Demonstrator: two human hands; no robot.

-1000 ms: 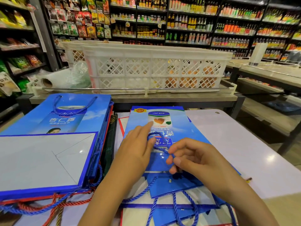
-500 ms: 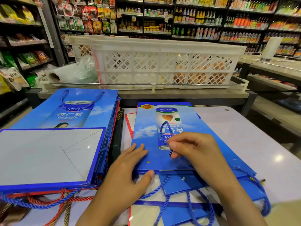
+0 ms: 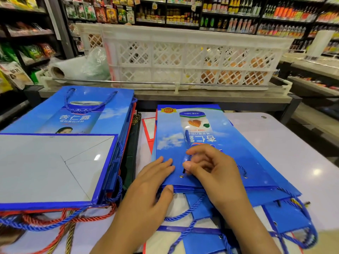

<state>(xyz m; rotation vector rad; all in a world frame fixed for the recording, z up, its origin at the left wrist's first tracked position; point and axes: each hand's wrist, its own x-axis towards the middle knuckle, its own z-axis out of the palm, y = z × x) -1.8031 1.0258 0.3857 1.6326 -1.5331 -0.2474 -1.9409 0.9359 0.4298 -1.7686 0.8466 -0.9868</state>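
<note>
Nearest, more flattened blue bags (image 3: 286,219) and loose cords lie at the table's near edge. Above them the left hand (image 3: 152,182) presses on the blue gift bag (image 3: 168,136), fingers straight and close together on its top face, thumb against its near edge. The bag lies flat on the white table (image 3: 286,153), printed side up. The right hand (image 3: 211,171) pinches the blue rope handle (image 3: 187,140) between thumb and forefinger; the cord's dark tip sits just above a metal eyelet (image 3: 181,177). To the left a stack of gift bags (image 3: 55,162) lies flat – blue and red cords trail from it. Beyond stands a white lattice crate (image 3: 183,52), then shelves of bottles (image 3: 238,15).
</note>
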